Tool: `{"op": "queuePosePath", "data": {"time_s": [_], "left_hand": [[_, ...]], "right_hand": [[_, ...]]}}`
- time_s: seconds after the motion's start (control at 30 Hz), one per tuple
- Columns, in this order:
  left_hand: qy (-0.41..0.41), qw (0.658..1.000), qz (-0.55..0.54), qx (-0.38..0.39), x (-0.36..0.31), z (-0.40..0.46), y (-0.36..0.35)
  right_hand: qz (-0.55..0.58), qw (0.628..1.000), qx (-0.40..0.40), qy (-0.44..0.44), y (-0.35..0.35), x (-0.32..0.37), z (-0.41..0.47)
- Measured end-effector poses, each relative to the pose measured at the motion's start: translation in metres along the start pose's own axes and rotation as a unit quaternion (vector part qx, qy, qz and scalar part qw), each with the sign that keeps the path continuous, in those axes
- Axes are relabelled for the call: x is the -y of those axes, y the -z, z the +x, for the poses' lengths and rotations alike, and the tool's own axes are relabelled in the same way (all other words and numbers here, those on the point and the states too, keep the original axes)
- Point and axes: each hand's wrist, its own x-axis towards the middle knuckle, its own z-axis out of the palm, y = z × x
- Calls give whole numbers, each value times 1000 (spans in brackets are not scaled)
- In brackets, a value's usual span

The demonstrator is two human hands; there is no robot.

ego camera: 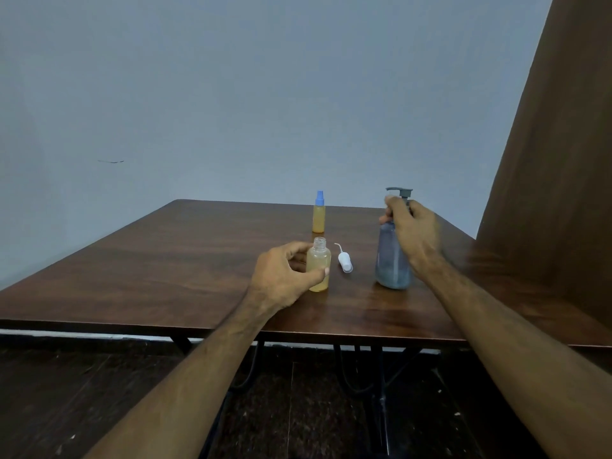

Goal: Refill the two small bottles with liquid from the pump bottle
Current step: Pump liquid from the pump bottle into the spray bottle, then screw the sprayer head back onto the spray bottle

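A plain blue-grey wall (pixel 265 94) stood behind our dark wooden counter (pixel 165 260), and a brown curtain (pixel 563 160) hung off to the right.

Our left hand (pixel 281 276) was wrapped around the open small bottle (pixel 318 266). The thumb sat on the near side and the fingers went round the back. The bottle stood up straight on the counter. We think we held it so it would not tip or slide while it got filled. It had no top on and looked partly full of yellow liquid.

Its white spray top (pixel 344 261) lay on its side just to the right of that hand, out of the way.

Our right hand (pixel 410 226) gripped the neck of the grey pump bottle (pixel 392 260), just under the pump head (pixel 399 192). The spout pointed left, toward the open bottle, but the two bottles were still apart. We think the pump bottle had to come closer before we could press.

The second small bottle (pixel 318 215), with its blue cap (pixel 319 197) still on, stood beyond the left hand. It was waiting its turn.
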Motion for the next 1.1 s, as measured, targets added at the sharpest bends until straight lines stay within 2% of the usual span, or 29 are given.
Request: {"op": "queuePosePath", "data": {"time_s": [0.13,0.47,0.73,0.77,0.83,0.9,0.97,1.03,1.1], "left_hand": [[0,1000,5,0,2,2,-1],[-1,1000,8,6,3,4,0],[5,1000,17,5,2,2,0],[5,1000,19,6,2,2,1],[3,1000,26,5,2,2,1],[4,999,34,2,3,3,1],[7,999,41,1,3,4,1],[11,999,44,0,2,5,1],[10,999,43,1,1,5,1]], "right_hand": [[-55,998,12,27,-4,-14,7],[-91,994,31,59,-2,-16,-8],[-100,992,71,23,8,-8,-18],[-108,992,65,27,10,-6,-20],[-116,991,-3,61,17,1,-27],[-88,980,-98,149,24,13,-40],[-61,955,-142,252,23,27,-57],[-78,957,-81,267,14,38,-71],[-214,954,40,205,0,43,-76]]}}
